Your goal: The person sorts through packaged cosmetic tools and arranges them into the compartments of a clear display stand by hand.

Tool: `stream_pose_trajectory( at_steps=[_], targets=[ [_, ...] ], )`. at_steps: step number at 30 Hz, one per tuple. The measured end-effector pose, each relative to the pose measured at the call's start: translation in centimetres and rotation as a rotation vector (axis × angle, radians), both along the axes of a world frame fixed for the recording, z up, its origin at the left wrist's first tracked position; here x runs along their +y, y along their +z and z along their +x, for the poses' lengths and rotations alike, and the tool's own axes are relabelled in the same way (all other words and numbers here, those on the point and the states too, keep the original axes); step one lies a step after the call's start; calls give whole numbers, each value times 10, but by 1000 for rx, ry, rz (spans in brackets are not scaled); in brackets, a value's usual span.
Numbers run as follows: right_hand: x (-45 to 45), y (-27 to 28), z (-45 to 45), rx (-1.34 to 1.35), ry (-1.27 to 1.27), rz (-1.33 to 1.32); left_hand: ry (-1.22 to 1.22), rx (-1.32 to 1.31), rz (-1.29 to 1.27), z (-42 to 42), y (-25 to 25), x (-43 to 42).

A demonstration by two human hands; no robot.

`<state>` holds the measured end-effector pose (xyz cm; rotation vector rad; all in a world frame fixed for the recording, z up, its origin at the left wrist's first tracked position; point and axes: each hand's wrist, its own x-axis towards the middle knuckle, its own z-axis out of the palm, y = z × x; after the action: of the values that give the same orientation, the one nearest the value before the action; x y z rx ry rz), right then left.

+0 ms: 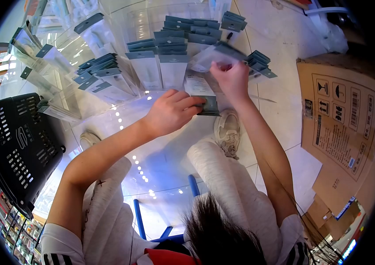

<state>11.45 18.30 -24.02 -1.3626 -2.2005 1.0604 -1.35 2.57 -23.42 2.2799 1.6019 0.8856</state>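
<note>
Between my knees and the rows of packets, my left hand [174, 110] has its fingers closed on a small stack of dark-topped packets [209, 105]. A white label or packet back [198, 85] shows just beyond that stack. To the right, my right hand [234, 79] pinches a clear packet with a dark header [223, 54], which is tilted and slightly blurred. Upright packets with grey-green headers [173, 70] stand in rows just beyond my hands. More of them [103, 75] lean together on the left.
A black perforated basket [15, 145] stands at the left. A large printed cardboard box [342, 119] is at the right, with flattened cardboard below it. Blue stool legs [139, 218] and my shoe [228, 132] are below my hands.
</note>
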Motion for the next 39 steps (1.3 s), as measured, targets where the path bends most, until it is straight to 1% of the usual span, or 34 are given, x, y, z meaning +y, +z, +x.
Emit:
stream_pose_trajectory(
  at_steps=[1, 4, 7, 10, 13, 16, 19, 22, 25, 28, 31, 34, 37, 39],
  targets=[
    [6, -4, -1, -12, -50, -43, -3, -4, -1, 0, 0, 0],
    [11, -1, -11, 156, -70, 103, -4, -6, 1, 0, -1, 0],
    [10, 6, -18, -18, -82, 202, 0, -3, 7, 1, -2, 0],
    [10, 6, -18, 50, -45, 153, 1, -4, 20, 1, -2, 1],
    [14, 13, -18, -176, -2, 245, 0, -8, 8, 0, 0, 0],
    [14, 25, -18, -260, 36, 200, 0, -13, 13, 0, -2, -1],
    [11, 54, -22, -427, 134, 218, -4, -10, 6, -1, -2, 0],
    [9, 49, -23, -412, 218, 283, -18, -5, -2, -2, 0, 0],
    [7, 44, -27, -371, 250, 329, -17, -6, 2, -1, -1, 0],
    [2, 46, -32, -365, 358, 335, -18, 1, 4, -2, 0, 0],
    [8, 35, -26, -213, 450, 335, -14, -13, 21, 0, -2, 0],
    [16, 15, -13, -340, 396, 277, -3, -8, 27, -1, 0, 1],
    [14, 18, -17, -380, 417, 330, -1, -11, 34, -1, -2, 1],
    [13, 10, -21, -395, 435, 375, 4, -9, 32, -2, -1, 2]
  ],
)
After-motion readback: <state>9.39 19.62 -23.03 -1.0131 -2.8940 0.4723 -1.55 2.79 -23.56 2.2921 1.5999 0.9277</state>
